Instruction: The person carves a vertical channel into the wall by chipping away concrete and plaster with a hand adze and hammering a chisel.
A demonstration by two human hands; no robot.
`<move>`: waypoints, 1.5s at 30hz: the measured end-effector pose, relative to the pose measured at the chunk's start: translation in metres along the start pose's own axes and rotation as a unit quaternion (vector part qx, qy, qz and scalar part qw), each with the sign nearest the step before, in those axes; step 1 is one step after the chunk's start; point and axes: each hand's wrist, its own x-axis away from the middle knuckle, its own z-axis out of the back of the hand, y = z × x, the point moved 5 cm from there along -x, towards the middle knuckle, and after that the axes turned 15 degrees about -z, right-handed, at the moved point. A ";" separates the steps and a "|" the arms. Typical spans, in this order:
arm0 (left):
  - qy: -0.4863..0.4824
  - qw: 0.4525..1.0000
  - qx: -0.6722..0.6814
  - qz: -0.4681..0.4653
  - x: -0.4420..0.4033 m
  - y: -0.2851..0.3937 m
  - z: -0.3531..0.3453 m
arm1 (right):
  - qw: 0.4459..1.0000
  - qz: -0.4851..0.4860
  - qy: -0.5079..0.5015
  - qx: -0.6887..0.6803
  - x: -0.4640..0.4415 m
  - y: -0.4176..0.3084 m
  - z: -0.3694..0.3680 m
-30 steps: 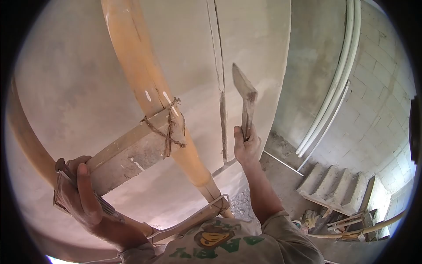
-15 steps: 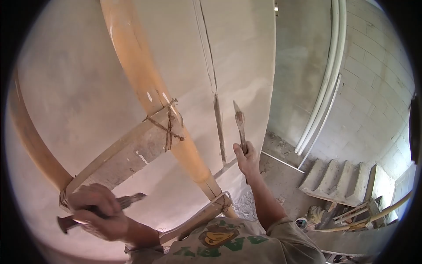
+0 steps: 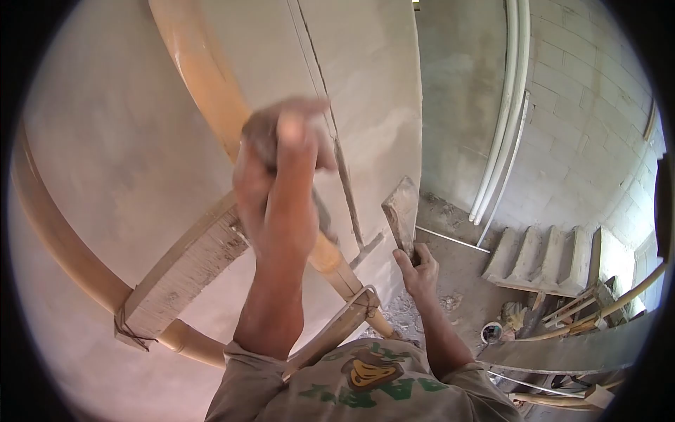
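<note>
Gripping blurred dark tool in left hand before round tan pole; flat grey tool in right hand, right of pole.

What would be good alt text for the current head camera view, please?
A person's right hand grips a flat-bladed tool beside a grooved wall, while the left hand, blurred, is raised in front of a thick pole. White pipes stand farther back, at the right.

L hand raised; R hand grips trowel.
</note>
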 end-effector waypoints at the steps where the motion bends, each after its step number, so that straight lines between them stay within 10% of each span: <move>1: -0.003 1.000 0.006 0.000 -0.018 -0.003 -0.009 | 0.999 0.037 0.022 -0.005 0.003 -0.010 0.005; 8: -0.029 0.997 -0.021 0.069 -0.096 -0.043 -0.067 | 0.964 -0.202 -0.140 -0.097 0.005 0.009 -0.004; 15: -0.098 0.984 -0.138 0.063 -0.149 -0.116 -0.092 | 0.990 -0.131 -0.022 -0.050 0.004 0.053 0.000; 22: -0.377 0.891 -0.249 -0.044 -0.159 -0.137 -0.134 | 0.992 -0.105 0.013 -0.067 -0.007 0.088 0.005; 45: -0.366 0.855 -0.351 -0.111 -0.150 -0.187 -0.106 | 0.982 0.020 -0.036 -0.182 -0.076 -0.044 -0.004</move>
